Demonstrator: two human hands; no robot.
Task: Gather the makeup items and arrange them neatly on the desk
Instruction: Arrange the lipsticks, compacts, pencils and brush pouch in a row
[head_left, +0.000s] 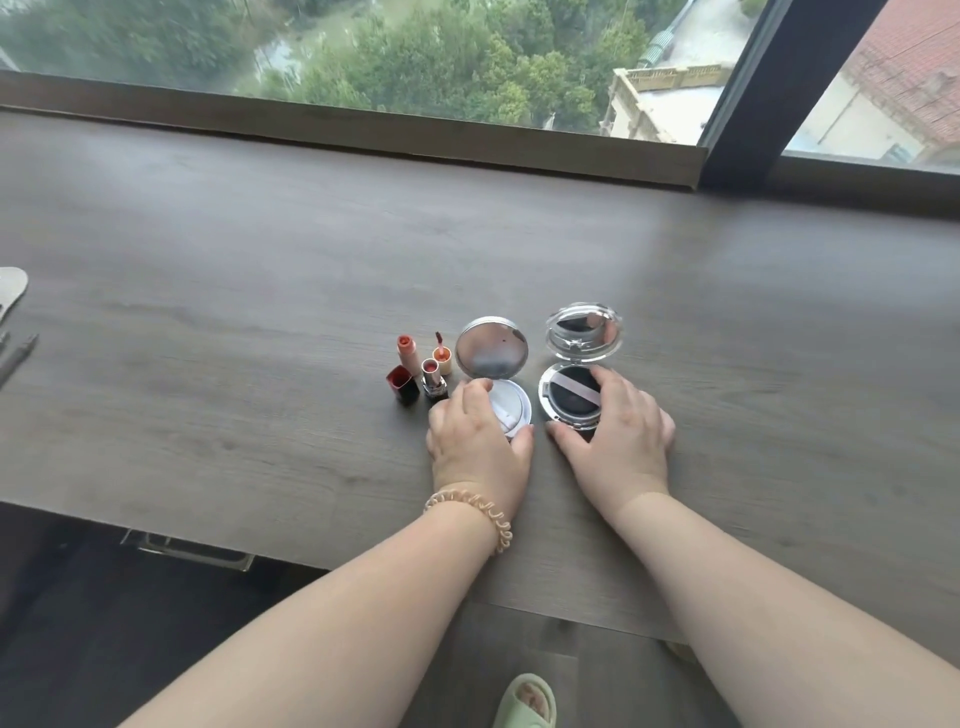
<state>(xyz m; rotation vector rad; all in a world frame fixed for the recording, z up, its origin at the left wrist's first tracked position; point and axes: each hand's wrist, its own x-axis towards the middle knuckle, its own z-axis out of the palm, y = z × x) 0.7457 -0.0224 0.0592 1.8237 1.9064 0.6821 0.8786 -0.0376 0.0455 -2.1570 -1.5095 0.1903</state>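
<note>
Two open round compacts sit side by side on the wooden desk (260, 312). The white compact (511, 405) has its mirror lid raised, and my left hand (478, 441) wraps around its base. To its right, the black compact (569, 397) holds a dark puff with a pale strap under a clear lid (584, 330); my right hand (621, 436) grips its base. Left of the white compact stand a red lipstick cap (402, 383), an uncapped lipstick (434, 378), a peach tube (408, 351) and an open lip gloss with its wand (441, 353).
A low ledge and a large window (467, 62) run along the back of the desk. At the far left edge lie pens (18, 358) and a pale rounded object (10, 291). The desk's front edge is near my forearms; a green slipper (527, 699) shows below.
</note>
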